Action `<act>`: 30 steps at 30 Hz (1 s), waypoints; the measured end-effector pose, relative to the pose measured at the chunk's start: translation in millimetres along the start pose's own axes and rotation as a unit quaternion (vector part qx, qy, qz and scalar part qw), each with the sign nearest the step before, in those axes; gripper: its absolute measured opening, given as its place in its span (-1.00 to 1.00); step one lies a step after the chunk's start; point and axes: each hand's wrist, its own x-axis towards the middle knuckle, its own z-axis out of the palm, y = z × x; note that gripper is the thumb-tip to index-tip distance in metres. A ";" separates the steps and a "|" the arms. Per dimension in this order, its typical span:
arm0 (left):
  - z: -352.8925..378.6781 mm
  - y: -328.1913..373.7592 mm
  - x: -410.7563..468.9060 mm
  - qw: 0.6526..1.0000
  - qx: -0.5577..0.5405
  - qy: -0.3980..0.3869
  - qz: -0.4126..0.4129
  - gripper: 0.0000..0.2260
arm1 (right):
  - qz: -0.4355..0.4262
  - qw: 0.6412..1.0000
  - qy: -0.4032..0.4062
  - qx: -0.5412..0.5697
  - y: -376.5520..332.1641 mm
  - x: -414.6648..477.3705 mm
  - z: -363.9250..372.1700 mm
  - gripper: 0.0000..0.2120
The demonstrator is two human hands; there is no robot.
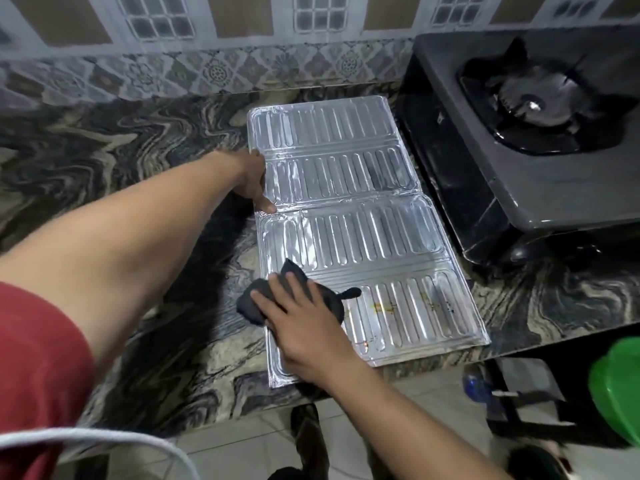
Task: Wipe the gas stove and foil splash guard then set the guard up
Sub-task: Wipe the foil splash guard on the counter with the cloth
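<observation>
The foil splash guard (349, 216) lies unfolded and flat on the marbled counter, its ribbed panels running from the wall toward the front edge. My left hand (254, 180) presses on its left edge at a fold, fingers spread. My right hand (301, 317) lies flat on a dark grey cloth (327, 296) on the nearest panel's left part. Yellowish stains (384, 308) show on that panel to the right of the cloth. The dark gas stove (491, 188) stands to the right of the guard, its burner (533, 105) at the back right.
A tiled wall (214, 67) runs along the back of the counter (104, 161). A green plastic item (620, 386) sits low at the right, beyond the counter's front edge. Tiled floor and a blue-capped bottle (476, 382) show below.
</observation>
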 end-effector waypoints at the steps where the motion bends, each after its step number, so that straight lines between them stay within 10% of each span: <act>1: 0.8 -1.1 1.1 1.000 -0.006 0.000 0.000 0.31 | -0.008 1.000 0.004 0.006 3.2 -6.7 -2.1 -0.33; 16: -1.3 6.1 -5.1 1.000 -0.010 0.009 -0.022 0.22 | 0.314 0.941 0.123 0.024 114.1 -98.7 -12.7 -0.48; 21: -10.5 16.0 -22.9 1.000 0.015 -0.002 -0.026 -0.15 | 0.139 0.987 0.077 0.003 33.6 -68.6 -6.7 -0.22; 30: -10.9 20.1 -34.5 0.999 -0.004 0.015 -0.035 -0.07 | -0.093 0.995 -0.004 0.019 7.0 -71.4 15.2 -0.37</act>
